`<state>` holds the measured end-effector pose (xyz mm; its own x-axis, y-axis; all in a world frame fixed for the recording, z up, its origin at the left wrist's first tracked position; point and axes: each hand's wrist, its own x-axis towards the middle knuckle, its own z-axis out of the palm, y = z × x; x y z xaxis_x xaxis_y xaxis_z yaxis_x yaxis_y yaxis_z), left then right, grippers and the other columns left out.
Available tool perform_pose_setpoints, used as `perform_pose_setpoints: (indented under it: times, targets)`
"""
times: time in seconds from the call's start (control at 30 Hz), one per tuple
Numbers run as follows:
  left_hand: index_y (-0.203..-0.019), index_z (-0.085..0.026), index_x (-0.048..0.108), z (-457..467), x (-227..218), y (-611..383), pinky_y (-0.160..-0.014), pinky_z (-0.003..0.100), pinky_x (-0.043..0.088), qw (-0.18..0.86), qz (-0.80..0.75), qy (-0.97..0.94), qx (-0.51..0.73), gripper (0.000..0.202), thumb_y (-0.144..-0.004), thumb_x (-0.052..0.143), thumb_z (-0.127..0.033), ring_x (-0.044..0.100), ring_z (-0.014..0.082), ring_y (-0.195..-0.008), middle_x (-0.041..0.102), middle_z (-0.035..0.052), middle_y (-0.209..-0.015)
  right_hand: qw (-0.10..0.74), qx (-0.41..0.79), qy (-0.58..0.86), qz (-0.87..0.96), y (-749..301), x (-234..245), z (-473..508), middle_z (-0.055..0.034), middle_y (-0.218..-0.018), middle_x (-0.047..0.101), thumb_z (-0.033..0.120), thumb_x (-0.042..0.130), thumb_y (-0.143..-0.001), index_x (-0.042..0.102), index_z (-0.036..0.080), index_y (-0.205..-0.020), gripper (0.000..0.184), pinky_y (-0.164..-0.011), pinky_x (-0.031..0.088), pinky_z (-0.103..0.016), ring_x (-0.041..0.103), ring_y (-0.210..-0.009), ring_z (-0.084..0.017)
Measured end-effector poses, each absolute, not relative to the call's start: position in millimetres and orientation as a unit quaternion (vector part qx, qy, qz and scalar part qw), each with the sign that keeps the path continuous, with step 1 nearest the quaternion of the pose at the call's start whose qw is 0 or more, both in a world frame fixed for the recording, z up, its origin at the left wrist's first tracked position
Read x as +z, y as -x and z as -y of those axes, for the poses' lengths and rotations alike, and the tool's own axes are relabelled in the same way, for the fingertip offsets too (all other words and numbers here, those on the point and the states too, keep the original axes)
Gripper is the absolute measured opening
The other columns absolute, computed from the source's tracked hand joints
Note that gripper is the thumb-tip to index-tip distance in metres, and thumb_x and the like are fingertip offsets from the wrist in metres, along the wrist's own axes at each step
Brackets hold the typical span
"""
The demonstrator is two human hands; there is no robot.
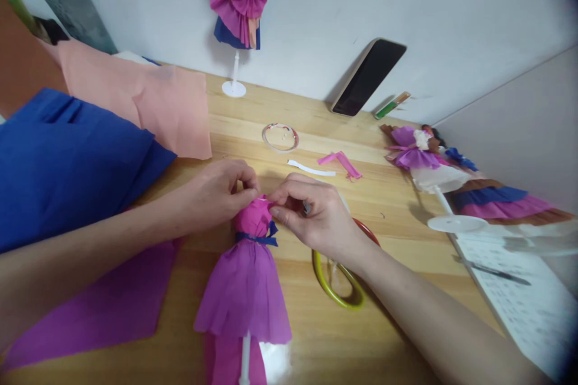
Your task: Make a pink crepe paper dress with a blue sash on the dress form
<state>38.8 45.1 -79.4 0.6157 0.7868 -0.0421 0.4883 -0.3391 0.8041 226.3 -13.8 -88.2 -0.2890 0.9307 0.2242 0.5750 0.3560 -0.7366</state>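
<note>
A small doll dress [246, 289] of paper-like sheet lies in front of me, with a pink bodice, a dark blue waist tie [257, 239] and a purple skirt. A white stand rod [245, 358] sticks out below its hem. My left hand [221, 192] is closed in a pinch at the top edge of the bodice. Against the bodice's upper right side, the fingers of my right hand [311, 210] are pinched too. A thin white edge shows between the fingertips. Scissors [341, 295] with yellow and red handles lie partly hidden under my right hand.
Blue sheets [67, 162], a peach sheet [176, 108] and a purple sheet [121, 307] cover the left. Behind are a dressed stand [244, 12], a phone [370, 78], a ring-shaped dish [280, 149], a white strip [311, 169] and pink scraps [345, 163]. More dresses [419, 150] stand right.
</note>
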Motion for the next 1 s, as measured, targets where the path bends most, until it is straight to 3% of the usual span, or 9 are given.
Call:
perform_pose_setpoints:
  times: [0.33, 0.67, 1.0]
  targets:
    - [-0.071, -0.015, 0.065, -44, -78, -35, -0.054, 0.023, 0.039, 0.396, -0.4, -0.806, 0.185, 0.016, -0.076, 0.054, -0.026, 0.05, 0.0102, -0.058, 0.061, 0.0009, -0.072, 0.349, 0.239, 0.521, 0.741, -227, -91, 13, 0.0013, -0.066, 0.057, 0.011, 0.059, -0.079, 0.065, 0.017, -0.079, 0.009, -0.052, 0.036, -0.023, 0.048, -0.056, -0.01]
    - [-0.079, -0.017, 0.074, -37, -77, -31, -0.064, 0.024, 0.046, 0.344, -0.322, -0.854, 0.221, 0.024, -0.079, 0.051, -0.01, 0.06, 0.0134, -0.073, 0.064, 0.0038, -0.081, 0.319, 0.246, 0.499, 0.767, -225, -88, 11, -0.0021, -0.074, 0.061, 0.003, 0.053, -0.082, 0.068, 0.016, -0.084, 0.02, -0.064, 0.042, -0.025, 0.056, -0.069, -0.013]
    - [-0.079, -0.018, 0.072, -32, -80, -27, -0.065, 0.022, 0.048, 0.197, -0.282, -0.912, 0.224, 0.031, -0.079, 0.044, -0.005, 0.06, 0.012, -0.07, 0.063, 0.0037, -0.083, 0.327, 0.254, 0.505, 0.758, -224, -87, 11, -0.0012, -0.071, 0.06, 0.004, 0.053, -0.082, 0.068, 0.017, -0.08, 0.021, -0.061, 0.042, -0.025, 0.055, -0.067, -0.013]
